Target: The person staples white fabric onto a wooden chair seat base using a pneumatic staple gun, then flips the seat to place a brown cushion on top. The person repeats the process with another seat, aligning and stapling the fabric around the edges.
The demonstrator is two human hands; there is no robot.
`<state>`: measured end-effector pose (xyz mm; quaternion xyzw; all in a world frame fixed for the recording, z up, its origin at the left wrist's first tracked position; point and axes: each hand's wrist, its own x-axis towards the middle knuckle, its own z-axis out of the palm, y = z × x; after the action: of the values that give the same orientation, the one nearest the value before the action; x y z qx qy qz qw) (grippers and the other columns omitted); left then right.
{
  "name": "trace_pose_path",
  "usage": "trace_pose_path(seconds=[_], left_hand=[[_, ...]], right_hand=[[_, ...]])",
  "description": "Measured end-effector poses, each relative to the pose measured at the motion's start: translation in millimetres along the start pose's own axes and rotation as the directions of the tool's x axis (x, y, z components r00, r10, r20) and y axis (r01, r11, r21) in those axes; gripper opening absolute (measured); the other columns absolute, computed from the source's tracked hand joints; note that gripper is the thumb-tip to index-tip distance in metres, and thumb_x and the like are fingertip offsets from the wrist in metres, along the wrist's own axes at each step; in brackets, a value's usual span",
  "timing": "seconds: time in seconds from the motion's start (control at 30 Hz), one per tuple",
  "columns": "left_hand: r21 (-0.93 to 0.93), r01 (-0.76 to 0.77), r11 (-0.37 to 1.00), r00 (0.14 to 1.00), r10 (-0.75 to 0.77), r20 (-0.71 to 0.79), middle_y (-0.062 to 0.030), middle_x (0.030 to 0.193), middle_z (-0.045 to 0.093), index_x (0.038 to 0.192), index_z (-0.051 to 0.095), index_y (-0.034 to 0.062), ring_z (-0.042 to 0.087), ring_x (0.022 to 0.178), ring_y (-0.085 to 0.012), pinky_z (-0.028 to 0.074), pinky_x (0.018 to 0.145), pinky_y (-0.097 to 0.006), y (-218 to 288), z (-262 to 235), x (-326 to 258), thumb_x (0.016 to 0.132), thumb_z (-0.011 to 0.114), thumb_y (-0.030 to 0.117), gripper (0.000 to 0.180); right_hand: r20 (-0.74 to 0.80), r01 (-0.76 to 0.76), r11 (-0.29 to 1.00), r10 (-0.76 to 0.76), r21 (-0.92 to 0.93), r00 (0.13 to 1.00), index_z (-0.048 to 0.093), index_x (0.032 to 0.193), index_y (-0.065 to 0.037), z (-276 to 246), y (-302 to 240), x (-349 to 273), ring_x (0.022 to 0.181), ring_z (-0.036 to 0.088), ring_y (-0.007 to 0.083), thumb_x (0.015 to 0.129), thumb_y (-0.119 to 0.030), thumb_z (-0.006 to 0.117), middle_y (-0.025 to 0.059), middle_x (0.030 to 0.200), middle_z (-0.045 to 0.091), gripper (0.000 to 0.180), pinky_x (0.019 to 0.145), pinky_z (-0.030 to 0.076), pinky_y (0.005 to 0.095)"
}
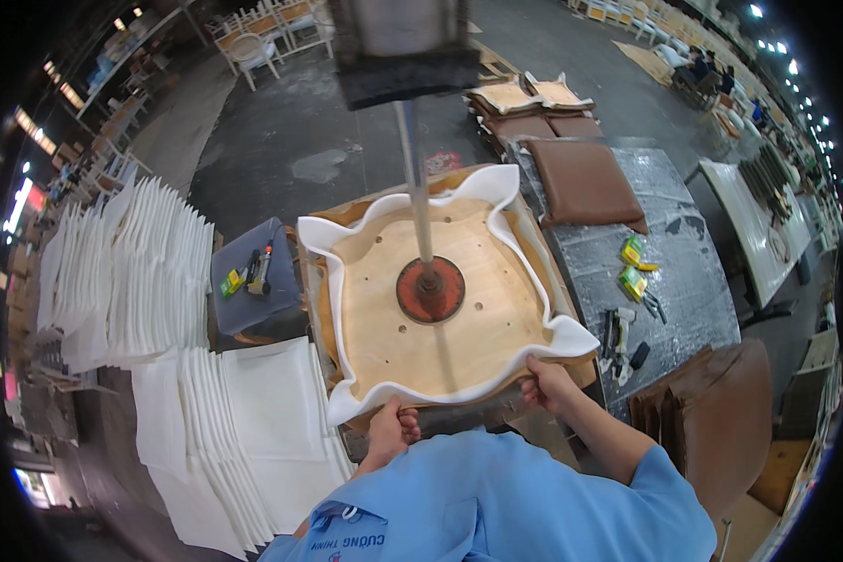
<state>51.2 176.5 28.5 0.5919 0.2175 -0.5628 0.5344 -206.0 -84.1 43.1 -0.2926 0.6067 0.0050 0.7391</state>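
Far left: I see rows of white foam sheets (122,272) standing on edge, with more white sheets (253,421) lying flat on the floor below them.
Small stand: a grey-blue padded stool (253,276) sits just left of the work, with a hand tool (259,270) lying on top.
Left hand: my left hand (393,426) is at the near edge of the white foam layer (347,398), fingers curled shut on the foam's rim; the fingertips tuck under, so I cannot tell how deep they go.
Work piece: the wooden seat board (440,328) lies flat in the middle, pinned by a red press disc (431,290) on a steel rod (414,169); the foam's edge stands up all around the board.
Right hand: my right hand (545,382) is on the near right corner, thumb on top and fingers clamped on the foam and the brown cover (571,370) beneath it.
Right bench: a brown seat cushion (585,183) rests on the foil-covered table (684,281), with yellow-green boxes (635,267) and a stapler-like tool (618,337) nearer me.
Far right: a stack of brown covers (712,412) stands just beside my right elbow.
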Motion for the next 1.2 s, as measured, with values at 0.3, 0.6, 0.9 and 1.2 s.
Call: trace_pose_path(seconds=[0.3,0.6,0.9,1.2], left_hand=[[0.634,-0.182,0.751,0.977,0.066,0.202,-0.0121,0.076,0.074,0.093,0.077,-0.0022,0.075,0.074,-0.0234,0.061,0.076,-0.036,43.3,-16.8,-35.2,0.119,0.053,0.04,0.055],[0.705,-0.642,-0.302,0.28,0.763,0.582,-0.0245,0.163,0.059,0.153,0.066,0.0018,0.052,0.152,-0.0443,0.036,0.131,-0.053,234.0,116.3,94.7,0.118,0.052,0.029,0.047],[0.717,-0.375,-0.588,0.301,0.654,0.694,-0.0295,0.174,0.046,0.167,0.046,-0.0066,0.037,0.164,-0.049,0.021,0.14,-0.058,227.8,111.6,158.7,0.115,0.043,0.023,0.06],[0.755,-0.548,-0.359,0.458,0.627,0.63,-0.028,0.183,0.029,0.175,0.039,0.0027,0.022,0.172,-0.044,0.014,0.14,-0.057,233.0,68.0,120.8,0.12,0.044,0.036,0.065]], right_hand=[[0.366,0.264,0.636,0.031,-0.725,0.93,0.076,0.09,-0.004,-15.9,-85.9,-37.1,0.056,0.065,0.0156,0.114,-0.044,0.065,0.0042,0.068,0.068,0.049,0.054,0.053,0.0328],[0.526,0.66,-0.244,-0.807,-0.71,0.268,0.063,0.154,0.0,124.1,-225.1,107.9,0.152,0.055,0.0408,0.113,-0.03,0.062,0.0219,0.161,0.061,0.051,0.128,0.041,0.0529],[0.481,0.603,-0.265,-0.847,-0.752,0.228,0.05,0.166,0.003,128.0,-192.3,161.6,0.167,0.035,0.0422,0.116,-0.033,0.053,0.0222,0.176,0.045,0.061,0.138,0.024,0.0601],[0.591,0.705,-0.258,-0.758,-0.66,0.276,0.053,0.164,-0.001,64.5,-142.4,111.4,0.168,0.031,0.046,0.115,-0.027,0.057,0.023,0.179,0.038,0.056,0.137,0.028,0.0581]])
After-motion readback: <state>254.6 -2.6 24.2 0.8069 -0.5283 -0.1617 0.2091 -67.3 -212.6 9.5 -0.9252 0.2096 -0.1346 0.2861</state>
